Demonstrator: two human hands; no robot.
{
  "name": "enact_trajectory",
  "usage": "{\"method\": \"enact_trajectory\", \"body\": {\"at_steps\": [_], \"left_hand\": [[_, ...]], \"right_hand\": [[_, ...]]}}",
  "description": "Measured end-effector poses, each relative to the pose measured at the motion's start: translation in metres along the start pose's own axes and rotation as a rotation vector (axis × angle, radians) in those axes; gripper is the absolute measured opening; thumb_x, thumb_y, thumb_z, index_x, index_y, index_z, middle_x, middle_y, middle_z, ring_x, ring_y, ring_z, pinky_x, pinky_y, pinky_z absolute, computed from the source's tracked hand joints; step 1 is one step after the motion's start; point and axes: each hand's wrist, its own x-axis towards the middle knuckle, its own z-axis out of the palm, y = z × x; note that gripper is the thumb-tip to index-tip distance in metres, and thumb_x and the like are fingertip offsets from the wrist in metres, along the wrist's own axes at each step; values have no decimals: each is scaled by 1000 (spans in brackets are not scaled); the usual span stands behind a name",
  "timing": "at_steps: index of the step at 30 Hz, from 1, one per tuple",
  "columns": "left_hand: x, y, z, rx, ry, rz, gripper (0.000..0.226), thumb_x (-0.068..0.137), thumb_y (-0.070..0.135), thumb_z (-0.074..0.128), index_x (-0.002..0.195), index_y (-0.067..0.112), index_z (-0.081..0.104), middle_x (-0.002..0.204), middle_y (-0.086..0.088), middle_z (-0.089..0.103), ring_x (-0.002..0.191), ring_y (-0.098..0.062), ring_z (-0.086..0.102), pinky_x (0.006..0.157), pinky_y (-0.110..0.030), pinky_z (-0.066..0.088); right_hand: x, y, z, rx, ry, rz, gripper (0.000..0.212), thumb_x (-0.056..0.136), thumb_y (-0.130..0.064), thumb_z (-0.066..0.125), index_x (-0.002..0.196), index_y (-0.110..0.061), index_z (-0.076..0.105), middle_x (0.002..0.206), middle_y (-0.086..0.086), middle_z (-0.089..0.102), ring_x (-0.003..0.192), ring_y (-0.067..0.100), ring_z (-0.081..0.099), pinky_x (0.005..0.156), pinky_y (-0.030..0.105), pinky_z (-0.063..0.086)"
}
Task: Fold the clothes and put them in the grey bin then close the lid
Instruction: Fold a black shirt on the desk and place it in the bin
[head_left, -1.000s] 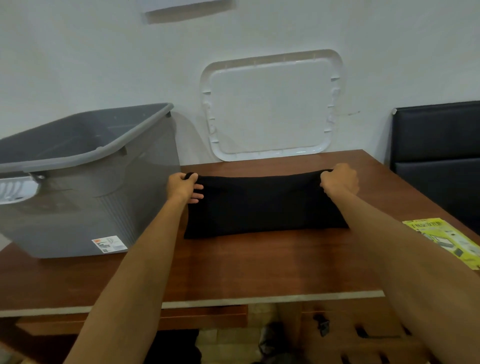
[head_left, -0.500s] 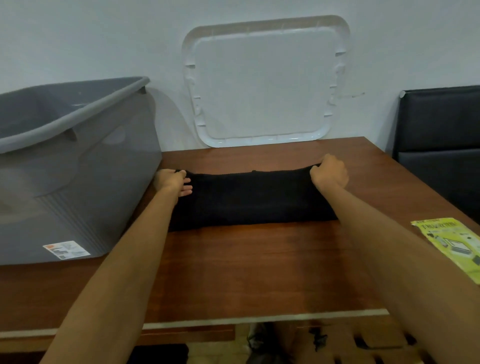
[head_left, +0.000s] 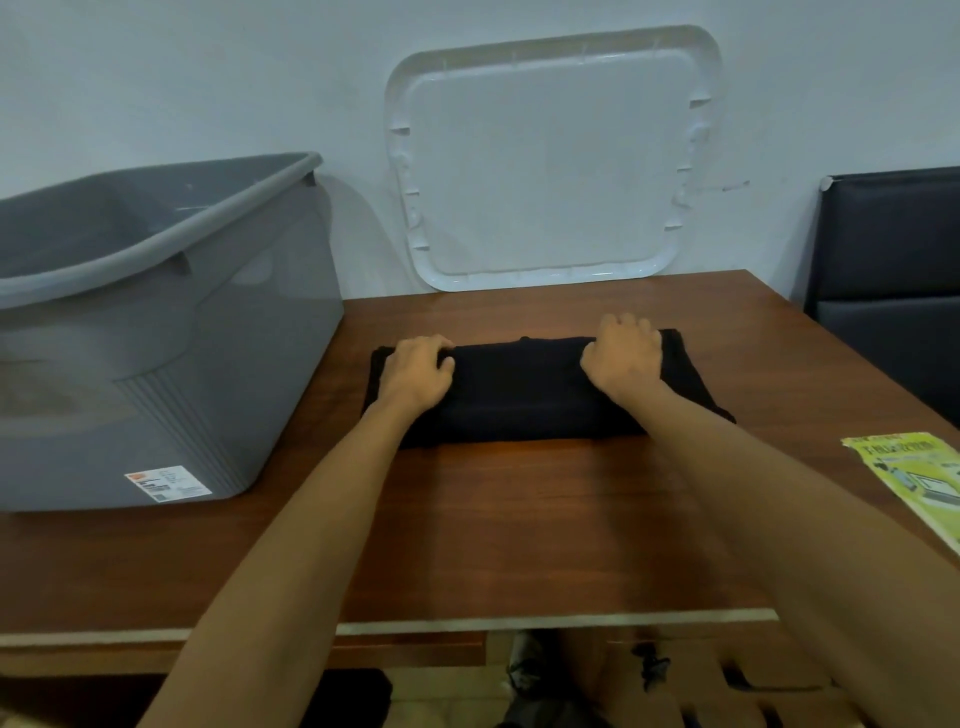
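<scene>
Our left hand (head_left: 418, 371) and right hand (head_left: 621, 358) curl over the far edge of the folded black garment (head_left: 519, 397) on the table (head_left: 519, 519), the grey bin (head_left: 156, 364) at its nine o'clock; soft, light and floppy, it probably wants lifting by both ends together.

This is a plain indoor room, a home or a small office; which of the two cannot be told. A reddish-brown wooden table with a pale edge strip (head_left: 519, 519) stands against a bare white painted wall (head_left: 208, 78). On it sit a large grey plastic storage bin (head_left: 234, 364), a folded black cloth garment (head_left: 519, 395) and a yellow-green printed leaflet (head_left: 909, 478). A white rectangular plastic lid (head_left: 550, 156) leans on the wall, and a black padded leather-look seat (head_left: 883, 260) stands at the right.
</scene>
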Motion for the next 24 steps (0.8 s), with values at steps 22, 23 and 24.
{"method": "enact_trajectory", "body": {"at_steps": [22,23,24], "left_hand": [[-51,28,13,173,-378,-170,64,102,69,13,161,47,2,172,2,-5,157,-27,-14,124,-54,-9],[-61,31,9,173,-375,-173,64,102,70,13,161,47,2,172,2,-6,157,-27,-14,124,-54,-9],[-67,32,8,167,-375,-179,64,102,70,13,161,47,2,172,2,-6,157,-27,-14,125,-54,-10]], "right_hand": [[-47,-31,27,-73,-427,-53,73,101,-70,8,164,-34,2,172,7,-7,156,40,-13,122,64,-9],[-56,-30,22,-72,-429,-53,73,100,-70,8,164,-34,2,172,7,-7,156,40,-13,122,64,-9],[-60,-29,20,-73,-433,-52,73,100,-70,8,164,-34,2,172,7,-7,156,40,-13,122,64,-9]]}}
